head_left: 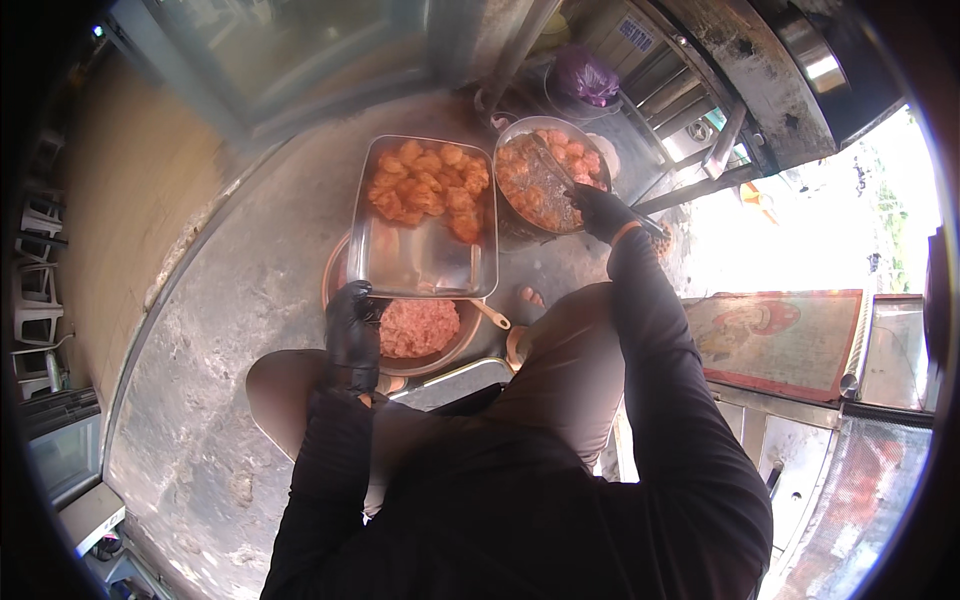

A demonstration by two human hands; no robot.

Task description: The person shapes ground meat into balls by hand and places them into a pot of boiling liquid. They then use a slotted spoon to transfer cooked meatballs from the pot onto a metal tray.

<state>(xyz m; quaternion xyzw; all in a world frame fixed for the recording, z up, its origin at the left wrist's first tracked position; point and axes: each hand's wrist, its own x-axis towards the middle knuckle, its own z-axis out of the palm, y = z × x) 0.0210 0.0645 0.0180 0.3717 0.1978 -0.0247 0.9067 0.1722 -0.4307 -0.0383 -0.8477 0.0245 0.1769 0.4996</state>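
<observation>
My left hand (351,335), in a black glove, grips the near left corner of a rectangular metal tray (410,262). Browned fried patties (425,185) are heaped in the tray's far half. Below its near edge, partly covered by it, a wide brown basin (466,345) holds pink raw minced meat (420,328). At the right, my black-gloved right hand (603,213) is closed around a long metal utensil (556,166), which reaches into a round pan (503,205) of bubbling oil. Pinkish patties (565,145) lie along the pan's far right side.
A light-coloured handle (491,314) sticks out beside the basin. A purple plastic bag (586,76) sits in a container beyond the pan. Wooden slats and a worn metal stand (760,70) rise at the far right. White plastic stools (38,285) line the far left.
</observation>
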